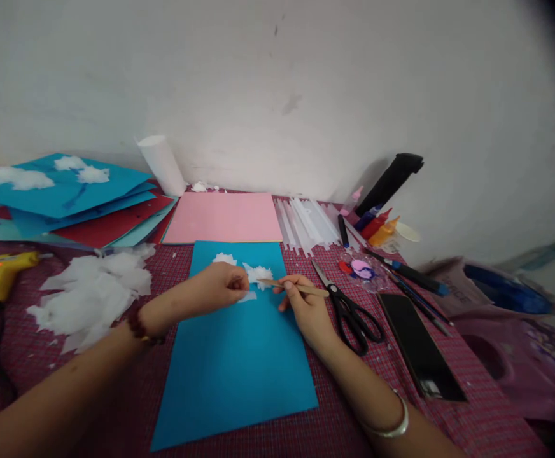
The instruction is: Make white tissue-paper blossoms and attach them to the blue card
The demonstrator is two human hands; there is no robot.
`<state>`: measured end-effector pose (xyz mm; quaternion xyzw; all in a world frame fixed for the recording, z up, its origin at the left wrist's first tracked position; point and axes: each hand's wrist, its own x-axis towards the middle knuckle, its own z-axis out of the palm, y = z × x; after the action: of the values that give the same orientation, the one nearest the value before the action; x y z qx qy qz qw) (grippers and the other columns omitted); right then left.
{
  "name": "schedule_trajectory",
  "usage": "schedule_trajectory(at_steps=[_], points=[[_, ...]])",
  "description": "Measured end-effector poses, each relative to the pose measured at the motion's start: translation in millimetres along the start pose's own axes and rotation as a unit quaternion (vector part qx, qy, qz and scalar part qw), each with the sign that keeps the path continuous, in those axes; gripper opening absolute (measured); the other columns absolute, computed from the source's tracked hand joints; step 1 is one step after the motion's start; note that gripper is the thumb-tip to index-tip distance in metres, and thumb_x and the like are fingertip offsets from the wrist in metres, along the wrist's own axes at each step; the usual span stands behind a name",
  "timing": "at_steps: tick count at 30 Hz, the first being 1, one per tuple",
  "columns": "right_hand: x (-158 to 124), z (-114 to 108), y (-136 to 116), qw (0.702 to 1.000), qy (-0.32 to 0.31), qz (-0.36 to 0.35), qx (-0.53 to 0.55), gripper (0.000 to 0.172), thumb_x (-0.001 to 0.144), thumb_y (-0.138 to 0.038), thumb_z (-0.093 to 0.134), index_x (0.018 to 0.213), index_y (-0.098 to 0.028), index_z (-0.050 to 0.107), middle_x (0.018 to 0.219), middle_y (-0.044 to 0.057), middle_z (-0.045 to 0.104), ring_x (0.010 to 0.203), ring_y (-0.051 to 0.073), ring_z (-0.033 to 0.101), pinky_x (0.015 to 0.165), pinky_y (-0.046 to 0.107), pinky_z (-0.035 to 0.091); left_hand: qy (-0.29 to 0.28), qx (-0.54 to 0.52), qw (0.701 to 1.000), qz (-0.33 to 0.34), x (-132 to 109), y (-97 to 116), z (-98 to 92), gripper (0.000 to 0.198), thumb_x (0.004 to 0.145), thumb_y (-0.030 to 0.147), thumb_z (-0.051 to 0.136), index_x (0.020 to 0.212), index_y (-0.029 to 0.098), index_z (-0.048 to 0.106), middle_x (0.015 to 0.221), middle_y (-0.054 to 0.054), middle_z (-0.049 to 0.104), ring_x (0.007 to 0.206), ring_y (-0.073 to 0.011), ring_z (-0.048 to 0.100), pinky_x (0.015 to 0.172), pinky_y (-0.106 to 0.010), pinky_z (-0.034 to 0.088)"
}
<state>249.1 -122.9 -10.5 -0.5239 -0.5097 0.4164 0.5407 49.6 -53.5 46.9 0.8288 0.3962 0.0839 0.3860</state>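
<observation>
A blue sheet of paper (239,362) lies before me on the checked cloth. Near its far end are two white tissue tufts, one larger tuft (258,273) and a smaller tuft (224,259) partly behind my hand. My left hand (224,283) is closed in a pinch on a small white tissue piece (247,297) just above the sheet. In my right hand (303,305) is a thin wooden stick (306,289), held like a pen, its tip pointing left at the larger tuft. Whether the tip touches the tuft is hard to tell.
Left are a tissue pile (96,292), a yellow glue gun (0,277) and stacked coloured sheets (81,197). Pink paper (224,217) and glue sticks (306,222) lie behind. Scissors (349,312), a phone (421,346), a paint palette (361,268) and paint bottles (377,226) are right.
</observation>
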Motion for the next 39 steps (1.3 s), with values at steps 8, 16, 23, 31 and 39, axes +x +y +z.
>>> schedule_trajectory(at_steps=[8,16,23,31,39], points=[[0,1,-1,1.0,0.009,-0.001,0.016,0.023,0.088,-0.041,0.054,0.087,-0.019,0.059,0.076,0.002,0.068,0.051,0.012,0.057,0.048,0.024,0.044,0.086,0.061,0.994,0.009,26,-24,19.5,0.01,0.069,0.011,0.049,0.066,0.016,0.057,0.064,0.0,0.059,0.061,-0.0119,0.052,0.057,-0.022,0.037],[-12,3,-4,0.995,-0.023,-0.076,-0.061,0.021,0.092,-0.032,0.047,0.079,-0.02,0.059,0.073,0.0,0.063,0.06,0.013,0.059,0.057,0.025,0.045,0.126,-0.008,0.992,-0.003,31,-32,29.4,0.009,0.071,0.011,0.052,0.075,0.016,0.058,0.065,0.0,0.06,0.063,-0.0128,0.055,0.058,-0.023,0.04],[-11,3,-3,0.967,-0.071,-0.132,-0.204,0.017,0.094,-0.024,0.044,0.088,-0.02,0.06,0.076,0.0,0.06,0.066,0.014,0.06,0.061,0.025,0.045,0.151,-0.026,0.988,-0.004,34,-36,33.8,0.008,0.072,0.015,0.053,0.075,0.016,0.06,0.068,-0.001,0.062,0.064,-0.0132,0.055,0.056,-0.023,0.038],[-22,9,-13,0.853,-0.173,-0.248,-0.425,0.018,0.093,-0.014,0.04,0.091,-0.02,0.057,0.088,0.006,0.061,0.078,0.018,0.056,0.07,0.029,0.045,0.2,-0.031,0.979,0.003,32,-32,36.1,0.018,0.083,0.026,0.048,0.07,0.016,0.056,0.064,0.001,0.057,0.061,-0.0129,0.05,0.056,-0.025,0.034],[-24,18,-19,0.741,-0.192,-0.265,-0.586,0.007,0.082,-0.012,0.058,0.084,-0.019,0.059,0.088,0.007,0.063,0.075,0.023,0.052,0.062,0.033,0.042,0.218,-0.065,0.974,0.016,28,-35,39.3,0.016,0.082,0.026,0.048,0.071,0.016,0.055,0.067,0.001,0.056,0.063,-0.013,0.05,0.058,-0.025,0.036]])
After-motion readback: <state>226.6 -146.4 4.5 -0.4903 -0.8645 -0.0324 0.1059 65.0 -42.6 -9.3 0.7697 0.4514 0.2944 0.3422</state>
